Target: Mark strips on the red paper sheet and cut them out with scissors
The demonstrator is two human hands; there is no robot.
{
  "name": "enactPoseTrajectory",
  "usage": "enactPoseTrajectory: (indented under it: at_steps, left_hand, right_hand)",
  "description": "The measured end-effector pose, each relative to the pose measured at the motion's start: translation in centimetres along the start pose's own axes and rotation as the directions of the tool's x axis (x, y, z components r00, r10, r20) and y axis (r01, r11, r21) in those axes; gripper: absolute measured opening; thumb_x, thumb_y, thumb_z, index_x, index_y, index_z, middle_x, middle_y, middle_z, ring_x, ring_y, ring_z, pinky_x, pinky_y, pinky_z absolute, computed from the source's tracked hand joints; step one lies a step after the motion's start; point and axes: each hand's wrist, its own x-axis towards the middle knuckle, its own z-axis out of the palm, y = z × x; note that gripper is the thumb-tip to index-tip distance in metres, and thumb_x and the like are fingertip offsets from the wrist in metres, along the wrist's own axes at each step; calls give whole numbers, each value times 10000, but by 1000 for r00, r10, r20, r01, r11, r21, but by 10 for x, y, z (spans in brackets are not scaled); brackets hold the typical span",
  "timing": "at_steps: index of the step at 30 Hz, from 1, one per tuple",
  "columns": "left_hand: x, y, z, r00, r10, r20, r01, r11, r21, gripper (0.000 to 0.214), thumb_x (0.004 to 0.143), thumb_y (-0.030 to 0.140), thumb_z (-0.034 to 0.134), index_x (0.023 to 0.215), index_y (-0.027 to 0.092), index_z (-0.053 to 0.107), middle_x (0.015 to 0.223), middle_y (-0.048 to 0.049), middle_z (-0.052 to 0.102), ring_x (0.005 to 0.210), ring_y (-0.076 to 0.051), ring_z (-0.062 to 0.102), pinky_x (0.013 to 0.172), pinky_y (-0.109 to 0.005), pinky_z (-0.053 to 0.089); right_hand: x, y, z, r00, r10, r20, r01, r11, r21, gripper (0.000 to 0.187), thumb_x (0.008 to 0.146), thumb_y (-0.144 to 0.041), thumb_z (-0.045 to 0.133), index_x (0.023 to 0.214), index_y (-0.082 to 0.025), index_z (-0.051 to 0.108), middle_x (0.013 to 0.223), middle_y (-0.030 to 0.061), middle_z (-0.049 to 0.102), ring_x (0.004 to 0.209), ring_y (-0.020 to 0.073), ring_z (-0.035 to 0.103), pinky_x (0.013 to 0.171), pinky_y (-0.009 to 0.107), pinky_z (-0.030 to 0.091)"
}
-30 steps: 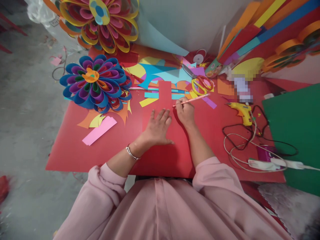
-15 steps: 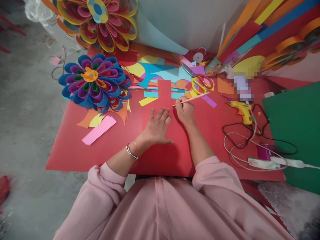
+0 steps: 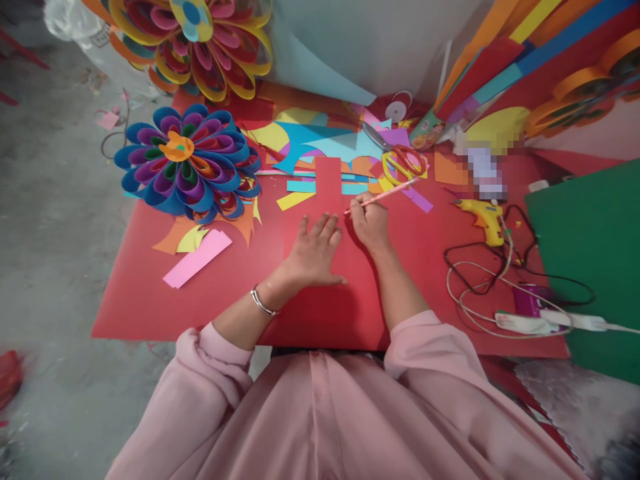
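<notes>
My left hand point(image 3: 316, 252) lies flat with its fingers spread, over red paper on the red table point(image 3: 150, 293). Under its fingertips runs the lower part of a red paper strip point(image 3: 329, 177). Just right of that strip, my right hand point(image 3: 369, 219) is closed around a pink pencil point(image 3: 387, 193). The pencil's tip points down-left at the strip's right edge, and its other end reaches towards the scissors point(image 3: 400, 163). Red on red, the outline of the paper beneath my left hand is hard to make out.
A blue and purple paper flower point(image 3: 187, 163) and pink paper strips point(image 3: 197, 259) sit at the left. Coloured scraps point(image 3: 300, 143) lie along the back. On the right are a yellow glue gun point(image 3: 487, 220), tangled cords, a white power strip point(image 3: 530, 324) and a green board point(image 3: 595, 267).
Both hands and the pencil hold nearly the same place. The whole view has shifted very slightly.
</notes>
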Motion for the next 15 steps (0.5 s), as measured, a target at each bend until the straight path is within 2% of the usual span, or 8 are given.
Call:
enactPoseTrajectory:
  at_steps: [15]
  left_hand:
    - [-1,-1,3,1000,2,-20,-2,1000,5,1166,815,748,771,1691,82,386,1808,-235,204,1691,-434,164,1351,-692,72]
  right_hand:
    - [-19,-2,-5,1000,19,18,-19,1000,5,293,997,-494,437,793,-292,496,686,14,703,686,220,679,688,340,495]
